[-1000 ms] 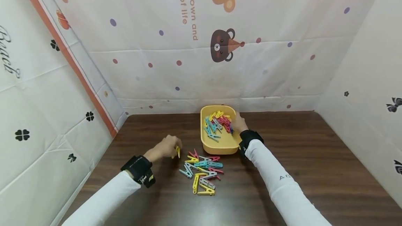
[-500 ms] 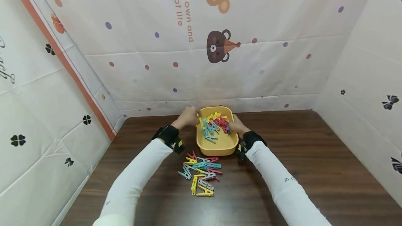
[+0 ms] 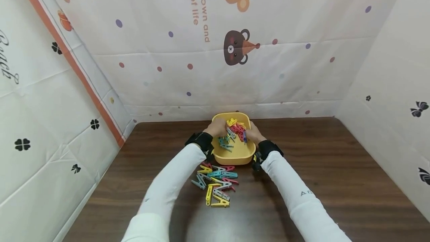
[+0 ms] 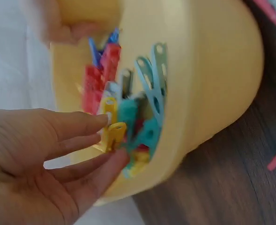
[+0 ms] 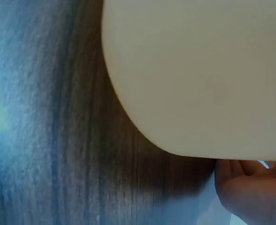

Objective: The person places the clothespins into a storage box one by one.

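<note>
My left hand (image 3: pixel 218 127) reaches over the left rim into a yellow plastic tub (image 3: pixel 236 158). In the left wrist view its fingers are extended and spread, with a yellow clothespin (image 4: pixel 115 133) right at the fingertips, among teal clothespins (image 4: pixel 149 133) and red clothespins (image 4: pixel 101 75). My right hand (image 3: pixel 254 134) grips the tub's right wall, thumb inside the rim; in the right wrist view the tub's outer side hides most of that hand. A loose pile of clothespins, with teal ones (image 3: pixel 221 174) and yellow ones (image 3: pixel 220 201), lies on the table in front of the tub.
The dark wood-grain table (image 3: pixel 319 167) stretches to both sides of the tub. White printed sheets hang behind it (image 3: pixel 161 85) and at the left and right. The tub stands near the table's back edge.
My left hand has carried a yellow clothespin from left of the pile up to the tub's rim and down inside, where its fingers are now spread. The right hand has stayed on the tub.
</note>
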`<state>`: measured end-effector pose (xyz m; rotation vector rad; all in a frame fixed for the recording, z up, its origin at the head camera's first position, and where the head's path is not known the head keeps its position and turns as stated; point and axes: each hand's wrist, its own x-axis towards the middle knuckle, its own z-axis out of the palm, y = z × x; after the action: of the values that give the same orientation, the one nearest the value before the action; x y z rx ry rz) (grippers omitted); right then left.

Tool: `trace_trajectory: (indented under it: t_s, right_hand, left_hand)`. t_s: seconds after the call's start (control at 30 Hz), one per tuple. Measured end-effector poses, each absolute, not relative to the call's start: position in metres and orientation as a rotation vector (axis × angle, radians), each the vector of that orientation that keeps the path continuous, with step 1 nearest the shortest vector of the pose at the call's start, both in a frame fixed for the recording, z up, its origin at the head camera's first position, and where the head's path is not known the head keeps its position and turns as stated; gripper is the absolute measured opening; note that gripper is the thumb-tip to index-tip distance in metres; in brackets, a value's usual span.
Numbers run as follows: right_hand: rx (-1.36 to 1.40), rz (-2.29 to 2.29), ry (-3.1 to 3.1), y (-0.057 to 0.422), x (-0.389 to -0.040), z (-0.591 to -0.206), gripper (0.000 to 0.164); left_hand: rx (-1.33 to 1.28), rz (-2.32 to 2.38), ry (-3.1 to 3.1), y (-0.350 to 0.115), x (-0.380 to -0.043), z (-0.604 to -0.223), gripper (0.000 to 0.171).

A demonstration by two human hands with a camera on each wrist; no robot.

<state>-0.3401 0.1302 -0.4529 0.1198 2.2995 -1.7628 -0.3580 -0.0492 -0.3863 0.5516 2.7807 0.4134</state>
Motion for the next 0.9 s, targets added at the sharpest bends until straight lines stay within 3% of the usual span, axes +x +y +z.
trace_trajectory:
  t_s: [0.07,0.1,0.17,0.33,0.47,0.63,0.9]
  right_hand:
    - [0.115,-1.763,2.302,0.130,-0.341,-0.453,0.090]
    - [0.108,-1.769,2.295,0.130,-0.340,-0.453,0.090]
    - [0.105,-1.790,2.273,0.129,-0.340,-0.454,0.092]
    - [0.096,-1.855,2.239,0.130,-0.340,-0.453,0.092]
    - [0.136,-1.862,2.235,0.131,-0.338,-0.454,0.089]
    - [0.143,-1.870,2.231,0.132,-0.338,-0.458,0.087]
    - [0.166,-1.873,2.227,0.131,-0.344,-0.459,0.082]
  left_hand:
    - [0.641,0.416,2.801,-0.058,-0.341,-0.376,0.011]
    - [0.697,0.413,2.813,-0.065,-0.331,-0.371,0.010]
    - [0.813,0.434,2.830,-0.085,-0.307,-0.363,0.026]
    - [0.981,0.533,2.766,-0.140,-0.246,-0.367,0.021]
    - [0.990,0.475,2.701,-0.170,-0.213,-0.393,0.031]
    - [0.981,0.378,2.718,-0.179,-0.198,-0.417,0.040]
    - [1.005,0.471,2.819,-0.172,-0.209,-0.426,0.017]
